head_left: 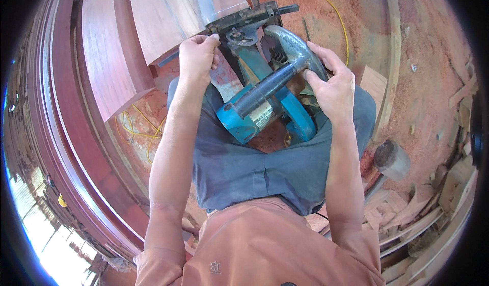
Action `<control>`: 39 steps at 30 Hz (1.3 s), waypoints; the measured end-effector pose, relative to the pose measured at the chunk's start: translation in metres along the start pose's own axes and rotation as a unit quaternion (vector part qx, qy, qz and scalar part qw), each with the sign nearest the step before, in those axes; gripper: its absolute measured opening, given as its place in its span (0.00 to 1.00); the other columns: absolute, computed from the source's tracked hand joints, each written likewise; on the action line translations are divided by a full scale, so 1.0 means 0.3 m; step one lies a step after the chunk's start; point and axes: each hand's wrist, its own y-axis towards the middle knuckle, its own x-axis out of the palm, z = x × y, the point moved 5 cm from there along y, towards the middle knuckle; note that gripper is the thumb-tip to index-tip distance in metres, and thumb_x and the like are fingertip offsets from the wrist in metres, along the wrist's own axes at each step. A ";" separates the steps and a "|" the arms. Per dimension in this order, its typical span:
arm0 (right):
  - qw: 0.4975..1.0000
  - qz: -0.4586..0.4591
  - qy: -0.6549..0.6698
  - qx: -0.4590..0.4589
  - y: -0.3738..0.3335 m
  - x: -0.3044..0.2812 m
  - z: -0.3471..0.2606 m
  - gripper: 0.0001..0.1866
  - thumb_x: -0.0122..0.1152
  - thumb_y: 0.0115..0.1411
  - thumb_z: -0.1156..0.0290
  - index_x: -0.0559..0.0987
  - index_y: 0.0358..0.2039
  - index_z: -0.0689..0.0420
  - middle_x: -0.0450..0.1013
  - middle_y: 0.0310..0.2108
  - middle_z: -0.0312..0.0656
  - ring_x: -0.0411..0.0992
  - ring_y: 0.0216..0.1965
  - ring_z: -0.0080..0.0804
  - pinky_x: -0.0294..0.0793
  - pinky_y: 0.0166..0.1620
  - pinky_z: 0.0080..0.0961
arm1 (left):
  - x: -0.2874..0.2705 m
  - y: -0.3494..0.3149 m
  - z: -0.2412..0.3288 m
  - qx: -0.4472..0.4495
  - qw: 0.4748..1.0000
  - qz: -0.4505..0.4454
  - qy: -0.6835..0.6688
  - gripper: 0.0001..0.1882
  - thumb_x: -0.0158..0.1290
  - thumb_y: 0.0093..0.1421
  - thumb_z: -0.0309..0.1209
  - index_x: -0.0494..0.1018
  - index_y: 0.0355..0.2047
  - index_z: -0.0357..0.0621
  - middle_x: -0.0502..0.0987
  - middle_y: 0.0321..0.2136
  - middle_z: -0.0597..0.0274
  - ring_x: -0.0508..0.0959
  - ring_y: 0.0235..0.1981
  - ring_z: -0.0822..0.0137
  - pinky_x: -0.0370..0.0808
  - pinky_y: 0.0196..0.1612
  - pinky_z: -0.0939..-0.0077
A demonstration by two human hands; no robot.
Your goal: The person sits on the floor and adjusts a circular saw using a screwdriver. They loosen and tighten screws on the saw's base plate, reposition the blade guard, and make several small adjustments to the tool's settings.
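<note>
A teal and black circular saw [262, 115] is tilted between my knees, its dark metal base plate [244, 20] uppermost against the end of a broad wooden board [168, 11]. At the left corner of that base plate my left hand [197, 57] is closed, thumb and fingertips pinched on its edge. My right hand [331, 79] curls round the saw's curved grey blade guard [290, 44], thumb on the near side and fingers on the far side. Part of the toothed blade [275, 51] shows beside the guard. A bracket with a wing-shaped knob [236, 34] sits under the plate.
Long reddish timbers [66, 107] run along the left, beside another board [109, 57]. Yellow cord [333, 8] crosses the sawdust-covered floor, with more cord at the left. A grey cylindrical container [392, 159] stands right of my knee, near wood offcuts [407, 204].
</note>
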 end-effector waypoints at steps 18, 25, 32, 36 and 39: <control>0.953 -0.226 -0.197 0.035 -0.042 -0.163 -0.059 0.40 0.70 0.63 0.63 0.69 0.73 0.61 0.78 0.58 0.64 0.76 0.63 0.58 0.70 0.69 0.51 | 0.060 -0.488 0.001 0.184 0.982 0.035 0.036 0.17 0.54 0.77 0.34 0.77 0.55 0.31 0.81 0.38 0.60 0.79 0.39 0.76 0.76 0.46 0.79; 0.901 -0.258 -0.349 -0.022 -0.053 -0.160 -0.051 0.45 0.74 0.61 0.53 0.69 0.71 0.65 0.80 0.41 0.56 0.79 0.51 0.56 0.53 0.76 0.64 | 0.131 -0.555 0.031 0.266 0.942 -0.020 0.202 0.21 0.66 0.64 0.31 0.76 0.54 0.37 0.79 0.44 0.50 0.82 0.43 0.53 0.79 0.48 0.63; 0.878 -0.281 -0.375 -0.098 -0.031 -0.181 -0.032 0.45 0.75 0.60 0.50 0.71 0.69 0.64 0.82 0.48 0.59 0.77 0.56 0.57 0.60 0.73 0.53 | 0.143 -0.539 0.013 0.270 0.931 -0.029 0.243 0.20 0.66 0.64 0.32 0.76 0.53 0.38 0.80 0.41 0.49 0.82 0.41 0.50 0.78 0.46 0.60; 0.916 -0.292 -0.275 0.015 0.071 -0.247 0.040 0.36 0.68 0.66 0.47 0.78 0.63 0.64 0.83 0.48 0.57 0.80 0.55 0.52 0.70 0.68 0.44 | 0.141 -0.542 0.008 0.278 0.928 -0.023 0.246 0.19 0.66 0.65 0.32 0.77 0.52 0.37 0.80 0.41 0.49 0.83 0.41 0.51 0.79 0.46 0.62; 0.955 -0.226 -0.191 -0.001 0.263 -0.260 0.183 0.27 0.58 0.73 0.49 0.84 0.54 0.61 0.84 0.45 0.55 0.83 0.51 0.47 0.79 0.58 0.38 | 0.143 -0.545 0.014 0.292 0.924 -0.016 0.249 0.19 0.66 0.64 0.32 0.77 0.52 0.37 0.81 0.41 0.48 0.83 0.41 0.50 0.79 0.47 0.62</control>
